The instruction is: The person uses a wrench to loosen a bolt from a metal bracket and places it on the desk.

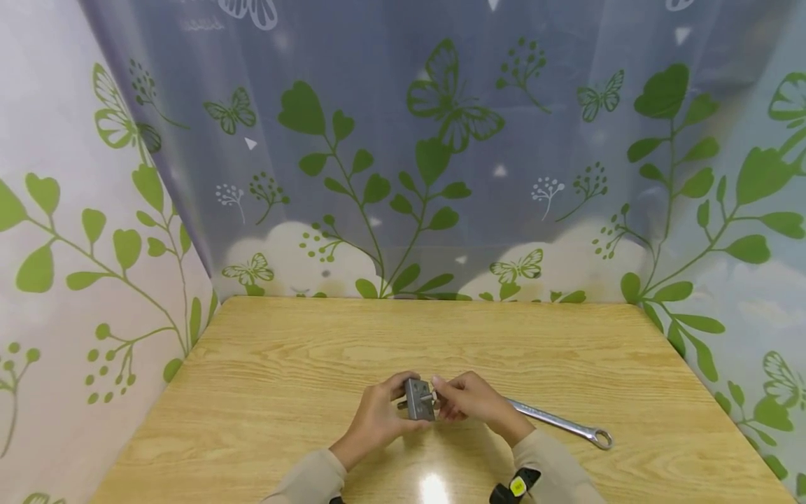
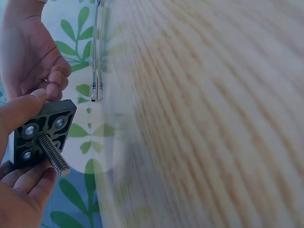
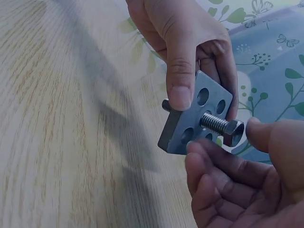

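My left hand [image 1: 378,416] grips a grey square metal plate [image 1: 417,400] by its edges, thumb on one edge and fingers on the opposite one. Round holes show in the plate's face in the right wrist view. A hex bolt [image 3: 218,124] passes through its middle, and the threaded end [image 2: 53,154] sticks out of the recessed back. The thumb and curled fingers of my right hand [image 1: 469,400] are around the bolt's head; the thumb tip lies right beside it. A chrome wrench [image 1: 560,421] lies right of the hands, partly hidden by the right hand and forearm.
The wooden table [image 1: 302,350] lies under both hands. Patterned curtains [image 1: 403,175] with leaves and butterflies hang behind it and at both sides. A black strap with a yellow disc [image 1: 518,486] is on the right wrist.
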Demonstrator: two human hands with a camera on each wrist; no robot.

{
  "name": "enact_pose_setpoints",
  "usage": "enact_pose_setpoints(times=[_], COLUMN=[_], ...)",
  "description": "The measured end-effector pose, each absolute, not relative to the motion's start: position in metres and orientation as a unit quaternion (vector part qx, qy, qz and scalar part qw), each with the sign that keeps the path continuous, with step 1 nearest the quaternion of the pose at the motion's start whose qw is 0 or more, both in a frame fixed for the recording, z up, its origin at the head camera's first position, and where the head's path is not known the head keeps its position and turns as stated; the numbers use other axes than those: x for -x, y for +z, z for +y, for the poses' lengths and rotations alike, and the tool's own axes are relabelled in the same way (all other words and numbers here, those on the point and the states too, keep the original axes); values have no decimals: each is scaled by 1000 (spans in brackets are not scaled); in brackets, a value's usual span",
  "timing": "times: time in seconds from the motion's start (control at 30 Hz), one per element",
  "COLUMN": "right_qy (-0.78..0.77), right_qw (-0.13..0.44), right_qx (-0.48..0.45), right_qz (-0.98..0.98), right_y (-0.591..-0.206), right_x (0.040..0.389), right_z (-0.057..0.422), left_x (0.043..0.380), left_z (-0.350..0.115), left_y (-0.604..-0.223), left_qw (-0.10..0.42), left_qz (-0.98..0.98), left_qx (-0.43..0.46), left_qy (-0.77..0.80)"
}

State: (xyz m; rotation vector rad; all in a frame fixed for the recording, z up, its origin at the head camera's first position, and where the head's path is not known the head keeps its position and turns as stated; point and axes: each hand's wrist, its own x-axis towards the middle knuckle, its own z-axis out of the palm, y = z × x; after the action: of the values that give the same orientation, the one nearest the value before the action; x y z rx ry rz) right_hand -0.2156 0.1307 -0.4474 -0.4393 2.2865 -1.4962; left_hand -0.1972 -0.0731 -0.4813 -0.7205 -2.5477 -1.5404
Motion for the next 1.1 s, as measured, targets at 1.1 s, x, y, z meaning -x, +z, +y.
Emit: enact_pose_setpoints(times=[1.1], right_qy=[-509], right_qw=[189], right_qx=[171], right_qz=[822], right_y=[-446], right_x=[217], right_z=[136], left_x=[196], left_z=[-73], left_y=[-482], left_qw=[39], left_qz=[-834], left_qx=[227], left_qy=[-501])
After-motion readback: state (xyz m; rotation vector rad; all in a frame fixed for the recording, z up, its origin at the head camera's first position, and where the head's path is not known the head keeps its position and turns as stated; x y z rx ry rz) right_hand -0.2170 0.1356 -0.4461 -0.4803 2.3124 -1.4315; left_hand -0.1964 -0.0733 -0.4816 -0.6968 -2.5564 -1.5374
